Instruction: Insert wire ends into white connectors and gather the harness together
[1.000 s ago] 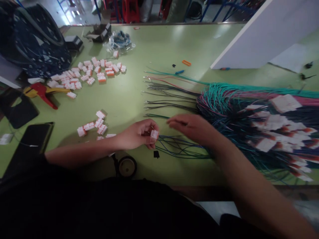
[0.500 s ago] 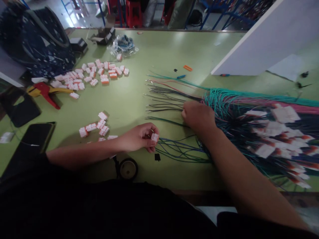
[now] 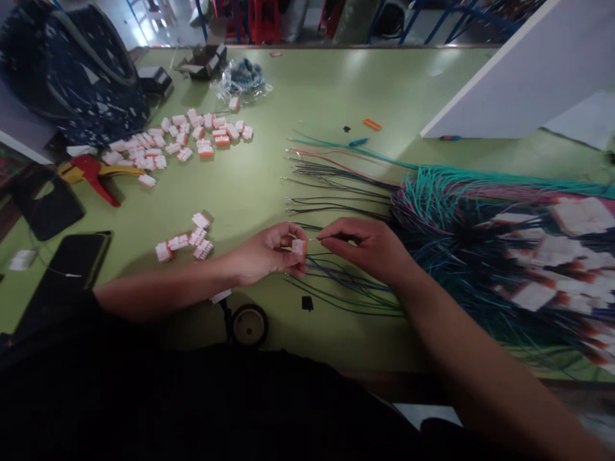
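Between the fingertips of my left hand (image 3: 271,254) is a white and orange connector housing (image 3: 298,247). My right hand (image 3: 362,246) pinches a wire (image 3: 313,240) close to its end, and the bare metal tip points at the housing with a small gap between them. Below both hands, blue and green wires (image 3: 346,272) lie spread on the table. Dark wires (image 3: 336,205) with metal tips fan out just beyond my right hand. Several connector housings (image 3: 185,239) lie in a small group to the left, past my left forearm.
A larger pile of housings (image 3: 144,150) spreads at the back left beside red and yellow pliers (image 3: 96,176) and a dark patterned bag (image 3: 86,77). A thick wire bundle (image 3: 451,205) with attached housings covers the right. A tape roll (image 3: 248,325) sits near my body.
My right hand has come left from the dark wires and now holds a wire tip by the housing. My left hand, still holding the housing, has risen slightly in view.
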### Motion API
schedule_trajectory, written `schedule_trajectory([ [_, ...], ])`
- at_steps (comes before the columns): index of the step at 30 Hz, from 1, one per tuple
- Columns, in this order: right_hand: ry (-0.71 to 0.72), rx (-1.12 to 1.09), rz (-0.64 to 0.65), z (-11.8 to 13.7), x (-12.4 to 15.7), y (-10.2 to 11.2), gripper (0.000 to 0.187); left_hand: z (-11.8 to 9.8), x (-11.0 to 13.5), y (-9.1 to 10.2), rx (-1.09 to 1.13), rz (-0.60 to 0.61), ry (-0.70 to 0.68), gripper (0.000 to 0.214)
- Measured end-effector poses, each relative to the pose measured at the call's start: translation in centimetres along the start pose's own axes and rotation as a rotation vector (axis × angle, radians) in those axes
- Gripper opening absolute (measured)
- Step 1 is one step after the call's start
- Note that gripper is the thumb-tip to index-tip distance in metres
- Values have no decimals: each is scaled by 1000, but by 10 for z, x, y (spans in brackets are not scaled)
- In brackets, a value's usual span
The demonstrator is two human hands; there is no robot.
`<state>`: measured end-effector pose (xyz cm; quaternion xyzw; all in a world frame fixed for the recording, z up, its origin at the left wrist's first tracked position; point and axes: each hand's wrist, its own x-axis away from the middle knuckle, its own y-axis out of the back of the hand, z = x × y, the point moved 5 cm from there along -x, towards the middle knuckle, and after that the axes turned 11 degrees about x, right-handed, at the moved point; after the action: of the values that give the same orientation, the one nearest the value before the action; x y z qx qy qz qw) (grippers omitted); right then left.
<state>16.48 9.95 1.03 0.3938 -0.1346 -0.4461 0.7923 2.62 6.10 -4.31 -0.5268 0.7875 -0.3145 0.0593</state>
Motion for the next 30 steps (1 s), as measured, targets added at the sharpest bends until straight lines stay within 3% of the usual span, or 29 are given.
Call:
schedule_trajectory([
  [6,6,46,-13,1,9,-4,10,1,-1,1,28,1,26,21],
  [13,148,233,-56,15,15,-7,14,3,-2,3,96,21,16,23],
  [24,154,506,-101,15,19,-14,15,-2,1,-2,38,-23,65,21],
  [30,235,477,-192,18,21,-16,16,2,1,1,54,-38,94,20],
])
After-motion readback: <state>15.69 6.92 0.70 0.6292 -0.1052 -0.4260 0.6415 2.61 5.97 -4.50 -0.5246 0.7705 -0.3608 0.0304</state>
